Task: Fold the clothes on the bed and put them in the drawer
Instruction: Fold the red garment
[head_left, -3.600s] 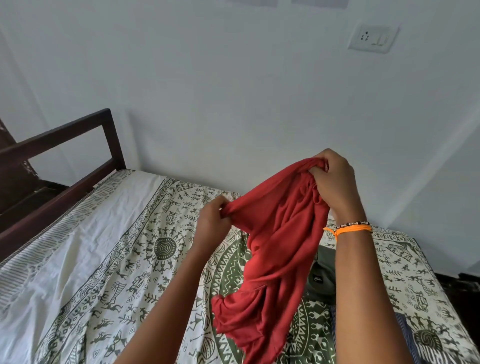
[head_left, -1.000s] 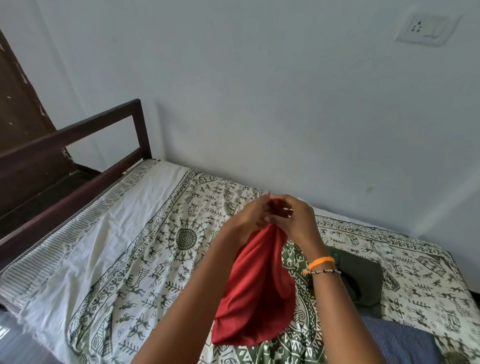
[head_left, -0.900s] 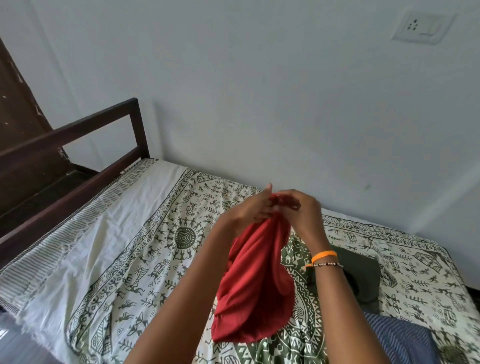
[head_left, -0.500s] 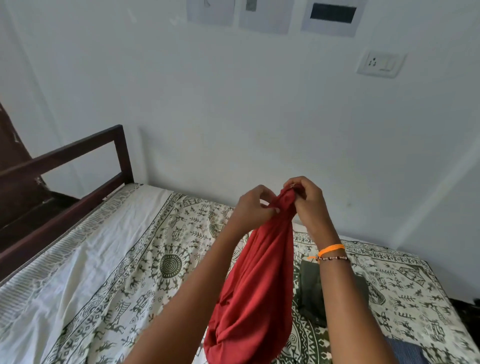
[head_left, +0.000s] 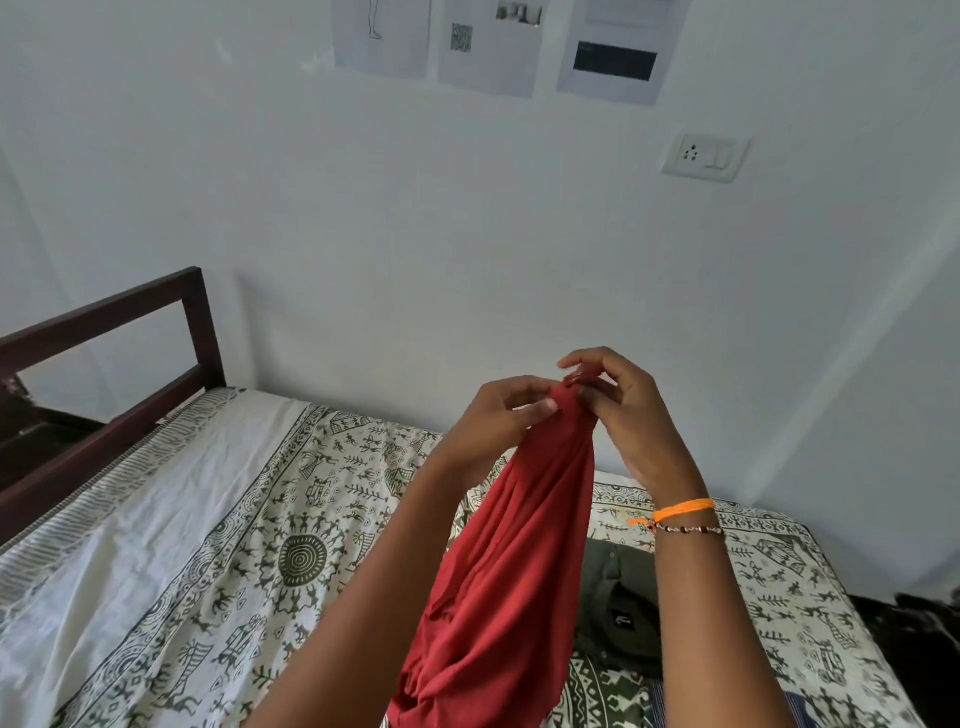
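- Both forearms reach up from the bottom edge; an orange thread band (head_left: 683, 510) and a beaded bracelet (head_left: 688, 530) circle the right wrist.
- The red garment (head_left: 511, 571) hangs bunched between the arms, lifted above the bed (head_left: 218, 530), its lower folds running out of view at the bottom edge.
- The left hand (head_left: 501, 415) pinches the gathered top of the red cloth between thumb and curled fingers.
- The right hand (head_left: 621, 410) pinches the very tip of the same cloth with thumb and forefinger, the other fingers loosely spread.
- A dark green garment (head_left: 618, 613) lies on the patterned bedsheet, just right of the hanging cloth.
- A dark wooden bed frame (head_left: 119, 364) stands at the left.
- On the white wall behind are a switch socket (head_left: 704, 157) and three paper sheets (head_left: 488, 47).
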